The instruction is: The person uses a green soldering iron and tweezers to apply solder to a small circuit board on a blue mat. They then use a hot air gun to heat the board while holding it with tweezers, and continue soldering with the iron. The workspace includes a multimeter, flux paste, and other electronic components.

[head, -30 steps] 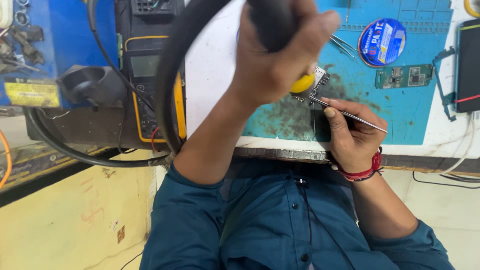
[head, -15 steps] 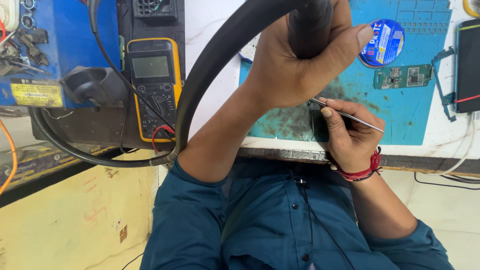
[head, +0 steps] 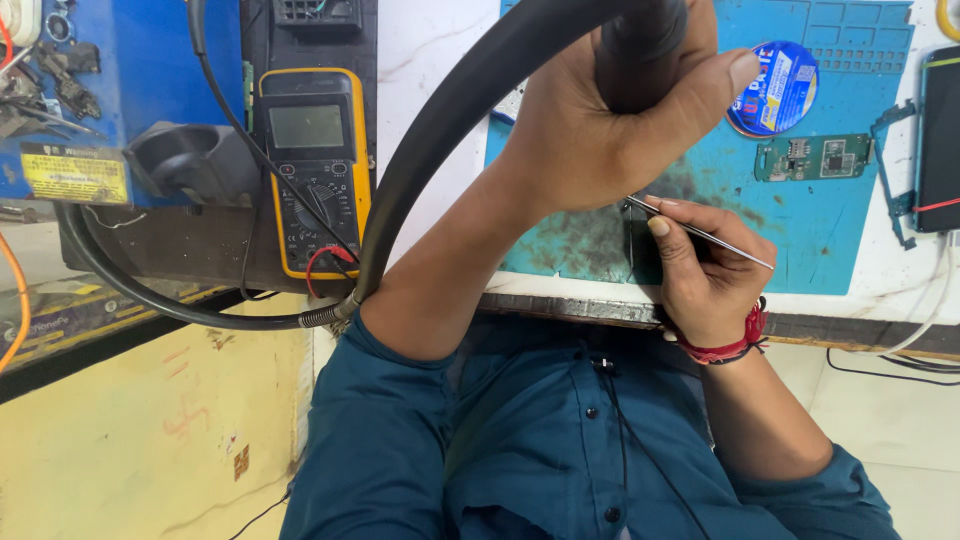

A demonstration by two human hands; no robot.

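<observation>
A white surface (head: 440, 60) carries a worn teal work mat (head: 850, 230), and below its edge lie a blue shirt and a pale floor. The left hand (head: 590, 130) sits near the picture's centre, toward 12 o'clock, its grip pressed together around the thick black handle of a hot-air tool (head: 640, 50), thumb laid across the front. From that handle a heavy black hose (head: 450, 130) arcs down toward 9 o'clock, bends beside the left forearm and loops back toward a black holder (head: 190, 165) on a blue unit (head: 120, 90) at 10 o'clock. Just below the left hand, at about 3 o'clock from centre, the right hand (head: 705, 270) rests on the mat's near edge; its grip pinches slim metal tweezers (head: 700, 232), whose tips point toward 10 o'clock and vanish under the left hand, so what they touch cannot be seen. A red thread band circles the right wrist. A yellow-cased multimeter (head: 315, 170) stands at 10 o'clock, beside the hose. On the mat toward 2 o'clock lie a round blue tin (head: 785, 90) and a small green circuit board (head: 812, 157), well apart from both hands; a dark phone (head: 940, 140) lies at the 3 o'clock edge.
</observation>
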